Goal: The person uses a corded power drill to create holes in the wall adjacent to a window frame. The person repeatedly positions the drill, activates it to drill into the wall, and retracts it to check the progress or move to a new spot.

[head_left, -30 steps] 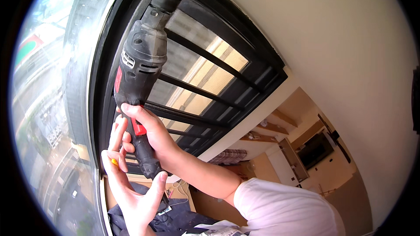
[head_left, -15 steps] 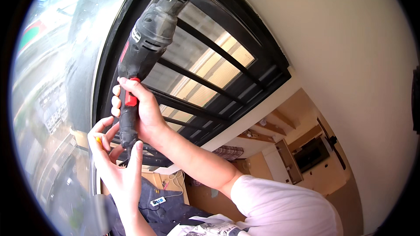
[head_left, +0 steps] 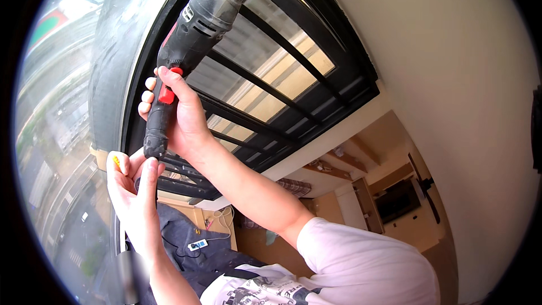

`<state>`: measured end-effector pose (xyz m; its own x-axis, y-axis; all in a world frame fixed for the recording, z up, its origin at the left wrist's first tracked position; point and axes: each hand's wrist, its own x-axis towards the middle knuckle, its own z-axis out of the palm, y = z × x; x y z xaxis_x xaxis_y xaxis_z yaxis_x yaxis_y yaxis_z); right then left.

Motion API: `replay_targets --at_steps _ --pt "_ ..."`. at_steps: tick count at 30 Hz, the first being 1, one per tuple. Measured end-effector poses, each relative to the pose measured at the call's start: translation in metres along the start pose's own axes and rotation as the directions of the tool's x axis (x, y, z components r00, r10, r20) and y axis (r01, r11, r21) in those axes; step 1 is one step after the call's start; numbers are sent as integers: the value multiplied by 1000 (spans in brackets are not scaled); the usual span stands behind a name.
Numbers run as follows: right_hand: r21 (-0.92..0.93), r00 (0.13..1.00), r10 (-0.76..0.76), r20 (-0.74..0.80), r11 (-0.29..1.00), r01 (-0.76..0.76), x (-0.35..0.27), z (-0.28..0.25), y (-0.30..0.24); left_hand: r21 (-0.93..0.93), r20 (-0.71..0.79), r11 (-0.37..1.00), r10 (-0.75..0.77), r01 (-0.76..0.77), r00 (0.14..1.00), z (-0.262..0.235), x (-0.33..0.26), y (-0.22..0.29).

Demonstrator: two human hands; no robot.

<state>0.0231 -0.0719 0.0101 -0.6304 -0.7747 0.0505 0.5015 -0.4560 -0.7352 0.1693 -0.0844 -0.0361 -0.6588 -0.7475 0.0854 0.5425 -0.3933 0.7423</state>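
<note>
A black power drill (head_left: 197,31) with red trim points up toward the window frame, its front end cut off by the top edge of the picture. My right hand (head_left: 183,110) wraps around its grip, the thumb beside the red trigger (head_left: 167,94). Just below, my left hand (head_left: 134,183) is closed, thumb and fingers at the bottom end of the grip where the cord leaves. A small yellow piece (head_left: 116,161), perhaps a plastic plug, sticks out between its fingers; its other end is hidden.
Behind the drill is a black window frame (head_left: 307,121) with several bars. Glass (head_left: 62,107) on the left shows buildings far below. A pale wall (head_left: 446,51) rises at right. Underneath lie dark cloth (head_left: 180,226) and a white power strip (head_left: 198,244) with a cable.
The drill and my right hand have moved up and slightly left. My left hand has risen too, its fingers drawing closer together at the grip's bottom end.
</note>
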Motion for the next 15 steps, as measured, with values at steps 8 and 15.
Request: replay_targets --at_steps 8,15 --pt "-62 999 -24 21 998 25 -1 3 3 23 -13 1000 21 -21 1000 1 -1 4" --pt "-72 1000 -11 -1 997 11 -2 2 -2 7 -9 1000 16 -16 1000 5 -2 4"
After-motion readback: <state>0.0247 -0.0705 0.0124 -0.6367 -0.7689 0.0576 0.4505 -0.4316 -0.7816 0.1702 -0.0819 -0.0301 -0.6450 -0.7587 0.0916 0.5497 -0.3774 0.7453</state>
